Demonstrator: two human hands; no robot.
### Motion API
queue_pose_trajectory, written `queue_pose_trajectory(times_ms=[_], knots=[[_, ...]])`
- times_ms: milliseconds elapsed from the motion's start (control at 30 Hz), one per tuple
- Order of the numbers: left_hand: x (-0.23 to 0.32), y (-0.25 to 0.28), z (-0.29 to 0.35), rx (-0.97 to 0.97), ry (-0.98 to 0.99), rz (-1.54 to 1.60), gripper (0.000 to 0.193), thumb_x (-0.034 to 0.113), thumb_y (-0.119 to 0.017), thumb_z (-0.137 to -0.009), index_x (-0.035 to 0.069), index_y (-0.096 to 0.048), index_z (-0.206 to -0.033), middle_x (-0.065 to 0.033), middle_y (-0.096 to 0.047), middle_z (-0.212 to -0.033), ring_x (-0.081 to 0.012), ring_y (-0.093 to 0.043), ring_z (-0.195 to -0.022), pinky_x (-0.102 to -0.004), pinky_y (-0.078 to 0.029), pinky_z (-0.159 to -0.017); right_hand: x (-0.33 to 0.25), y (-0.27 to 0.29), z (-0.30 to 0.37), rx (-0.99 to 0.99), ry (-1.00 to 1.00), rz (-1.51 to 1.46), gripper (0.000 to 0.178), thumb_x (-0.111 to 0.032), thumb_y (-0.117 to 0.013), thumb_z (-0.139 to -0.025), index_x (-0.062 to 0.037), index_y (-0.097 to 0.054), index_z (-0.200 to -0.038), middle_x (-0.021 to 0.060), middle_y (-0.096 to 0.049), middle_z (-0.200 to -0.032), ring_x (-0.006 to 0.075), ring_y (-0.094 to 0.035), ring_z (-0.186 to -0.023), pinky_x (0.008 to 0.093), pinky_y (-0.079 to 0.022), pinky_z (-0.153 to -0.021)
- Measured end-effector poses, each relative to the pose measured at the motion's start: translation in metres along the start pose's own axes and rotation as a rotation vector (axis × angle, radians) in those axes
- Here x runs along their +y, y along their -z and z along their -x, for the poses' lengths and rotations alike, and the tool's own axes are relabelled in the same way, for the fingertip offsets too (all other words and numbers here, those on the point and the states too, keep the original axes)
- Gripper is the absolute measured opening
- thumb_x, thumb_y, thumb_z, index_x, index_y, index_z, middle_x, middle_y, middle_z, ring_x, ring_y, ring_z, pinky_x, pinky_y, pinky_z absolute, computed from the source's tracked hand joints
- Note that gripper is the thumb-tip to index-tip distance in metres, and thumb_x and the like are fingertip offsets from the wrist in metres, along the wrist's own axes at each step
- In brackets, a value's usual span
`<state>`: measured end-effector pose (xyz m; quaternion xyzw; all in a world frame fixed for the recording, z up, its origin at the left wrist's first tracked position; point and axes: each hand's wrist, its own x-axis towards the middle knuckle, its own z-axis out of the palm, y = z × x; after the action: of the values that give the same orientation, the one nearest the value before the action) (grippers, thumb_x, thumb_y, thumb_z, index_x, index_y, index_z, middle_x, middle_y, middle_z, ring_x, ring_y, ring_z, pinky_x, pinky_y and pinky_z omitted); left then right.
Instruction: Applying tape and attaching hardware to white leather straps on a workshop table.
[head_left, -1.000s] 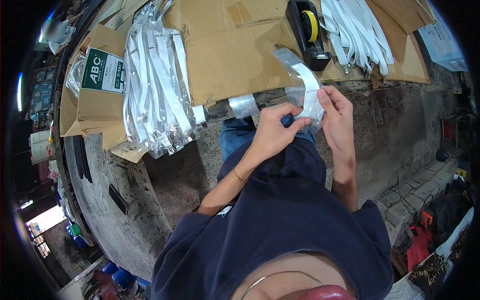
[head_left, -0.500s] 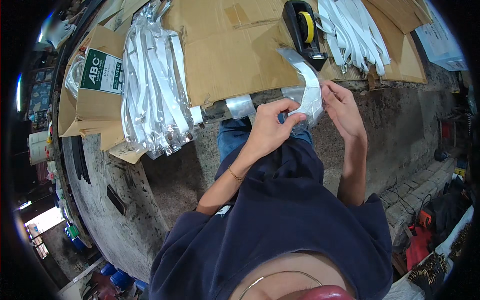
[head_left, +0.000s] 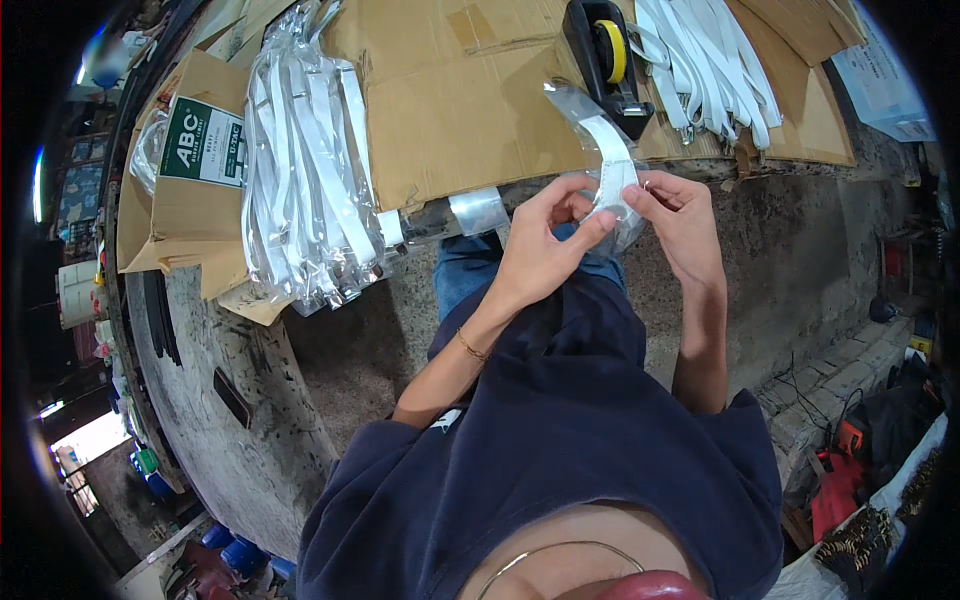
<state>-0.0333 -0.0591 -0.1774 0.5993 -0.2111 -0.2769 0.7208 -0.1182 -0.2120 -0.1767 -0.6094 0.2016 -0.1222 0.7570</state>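
Note:
Between my two hands is a white lanyard (head_left: 612,145) inside a clear plastic sleeve (head_left: 572,104), held at the table's near edge. My left hand (head_left: 545,240) pinches the lower left side of the sleeved lanyard, its thumb on top. From the other side, my right hand (head_left: 684,225) grips it with thumb and fingers. The upper end of the sleeve leans onto the cardboard, close to a black tape dispenser (head_left: 590,60) with a yellow-cored roll. What lies under the fingertips is hidden.
Bagged white lanyards (head_left: 310,170) lie piled at the left, beside an open cardboard box (head_left: 200,225). Loose white lanyards (head_left: 705,70) with metal clips rest at the back right. A clear sleeve (head_left: 478,212) hangs over the table's near edge. Flattened cardboard (head_left: 450,120) covers the tabletop.
My right thumb has moved left and down onto the lanyard's front. My left hand has shifted slightly, and the sleeve's upper end now stands more upright.

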Motion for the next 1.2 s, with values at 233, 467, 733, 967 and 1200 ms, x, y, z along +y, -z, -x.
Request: queue_pose_trajectory(times_ms=[233, 467, 733, 967, 1200], knots=[[0.0, 0.015, -0.008, -0.145, 0.167, -0.084, 0.022, 0.019, -0.065, -0.089, -0.003, -0.067, -0.092, 0.0028, -0.058, -0.07, -0.0026, -0.049, -0.066, -0.0197, -0.038, -0.057, 0.0, -0.002, 0.001, 0.011, 0.007, -0.082, 0.026, -0.005, -0.067, -0.085, 0.0071, -0.064, -0.108, 0.0087, -0.069, -0.096, 0.0093, -0.061, -0.084, 0.0229, -0.048, -0.077], [0.013, 0.016, -0.009, -0.17, 0.164, -0.038, 0.02, 0.016, -0.065, -0.089, -0.003, -0.068, -0.091, 0.0038, -0.058, -0.068, -0.0022, -0.049, -0.064, -0.0191, -0.038, -0.056, -0.001, 0.0, 0.004, 0.006, 0.025, -0.121, 0.024, -0.008, -0.066, -0.087, 0.0066, -0.065, -0.106, 0.0065, -0.068, -0.094, 0.0082, -0.06, -0.084, 0.0226, -0.047, -0.077], [0.012, 0.012, -0.003, -0.07, 0.171, -0.115, 0.019, 0.015, -0.066, -0.089, -0.004, -0.067, -0.092, 0.0007, -0.063, -0.077, -0.0038, -0.053, -0.072, -0.02, -0.042, -0.064, 0.006, 0.003, 0.009, -0.064, 0.009, -0.035, 0.022, -0.015, -0.064, -0.091, 0.0058, -0.068, -0.097, -0.0012, -0.063, -0.082, 0.0041, -0.052, -0.075, 0.0204, -0.042, -0.068], [0.014, 0.024, -0.01, -0.2, 0.268, 0.04, 0.017, 0.013, -0.069, -0.086, -0.003, -0.068, -0.093, 0.0002, -0.064, -0.082, -0.0043, -0.055, -0.076, -0.0193, -0.043, -0.069, -0.005, 0.009, 0.007, -0.067, -0.051, 0.21, 0.022, -0.016, -0.063, -0.091, 0.0053, -0.067, -0.095, -0.0014, -0.063, -0.081, 0.0039, -0.053, -0.076, 0.0206, -0.043, -0.067], [-0.012, 0.018, -0.002, -0.06, 0.253, 0.039, 0.019, 0.013, -0.068, -0.087, -0.004, -0.068, -0.096, -0.0003, -0.065, -0.082, -0.0041, -0.055, -0.076, -0.0202, -0.043, -0.07, -0.035, 0.041, -0.071, 0.252, 0.209, 0.593, 0.031, -0.023, -0.061, -0.091, 0.0063, -0.067, -0.099, 0.0045, -0.065, -0.084, 0.0089, -0.056, -0.081, 0.0225, -0.044, -0.075]])
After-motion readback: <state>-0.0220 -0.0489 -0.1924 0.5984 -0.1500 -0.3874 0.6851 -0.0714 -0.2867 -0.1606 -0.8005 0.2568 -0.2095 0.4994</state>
